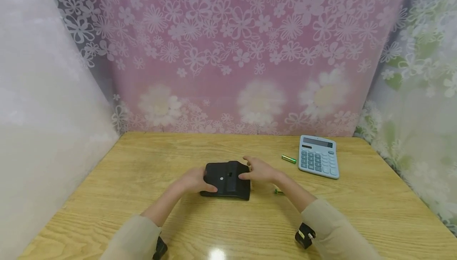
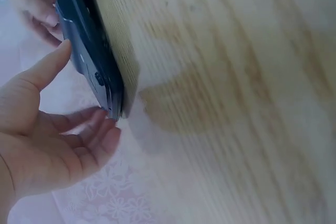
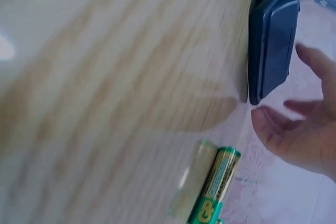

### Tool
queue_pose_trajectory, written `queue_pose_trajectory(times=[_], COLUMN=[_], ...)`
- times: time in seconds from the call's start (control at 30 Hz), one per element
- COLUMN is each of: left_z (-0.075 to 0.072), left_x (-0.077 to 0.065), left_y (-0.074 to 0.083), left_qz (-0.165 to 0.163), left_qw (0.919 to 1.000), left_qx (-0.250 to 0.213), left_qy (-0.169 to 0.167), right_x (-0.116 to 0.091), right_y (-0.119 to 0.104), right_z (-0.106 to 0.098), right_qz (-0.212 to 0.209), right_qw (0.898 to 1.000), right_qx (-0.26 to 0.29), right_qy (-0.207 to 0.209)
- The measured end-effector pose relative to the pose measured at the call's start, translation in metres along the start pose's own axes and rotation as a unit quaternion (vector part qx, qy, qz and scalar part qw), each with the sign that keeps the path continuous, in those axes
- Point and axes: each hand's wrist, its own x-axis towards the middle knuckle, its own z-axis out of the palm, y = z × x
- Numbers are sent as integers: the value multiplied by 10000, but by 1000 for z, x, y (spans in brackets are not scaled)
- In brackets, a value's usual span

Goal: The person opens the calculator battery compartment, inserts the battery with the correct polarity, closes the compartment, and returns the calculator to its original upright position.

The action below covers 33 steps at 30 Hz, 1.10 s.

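A flat black device (image 1: 232, 184) with a raised band and a small white dot lies on the table, between the two hands. At its left end, the left hand (image 1: 195, 180) has the thumb over the near corner and the fingertips at the outer edge. In the left wrist view, those curled fingers (image 2: 107, 135) meet the device's end. Around the right end is the right hand (image 1: 262, 170), its thumb and fingers spread. The right wrist view has its fingertips (image 3: 257, 114) just beyond the device's end, with a gap showing. The device's underside is hidden.
To the right, a light blue calculator (image 1: 317, 156) sits on the wooden table (image 1: 160, 153). One green and gold battery (image 1: 288, 159) lies beside it; another battery (image 1: 279, 191) is partly covered by the right forearm. A flowered pink curtain (image 1: 214, 53) hangs behind the table.
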Motion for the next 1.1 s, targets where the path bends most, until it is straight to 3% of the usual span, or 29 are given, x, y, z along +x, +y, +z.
queue_pose_trajectory(times=[0.13, 0.3, 0.47, 0.63, 0.97, 1.1], left_z=[-2, -1, 2, 9, 15, 19], left_x=[3, 5, 7, 7, 3, 4], left_y=[0, 1, 0, -8, -16, -19], left_qz=[724, 1295, 1758, 2247, 3139, 3241], left_qw=[9942, 9743, 9488, 9149, 8715, 8610], left_qx=[791, 1832, 2619, 3345, 3686, 3822], left_qy=[102, 206, 190, 267, 782, 869], right_x=[-1, -2, -2, -2, 1, 2], right_y=[-5, -10, -9, -9, -15, -20], right_z=[4, 5, 6, 9, 14, 16], right_qz=[397, 728, 770, 792, 1181, 1266], right_qw=[9984, 9949, 9939, 9937, 9885, 9859], right_qx=[31, -216, -312, -324, -483, -863], right_qy=[406, 659, 730, 718, 810, 679])
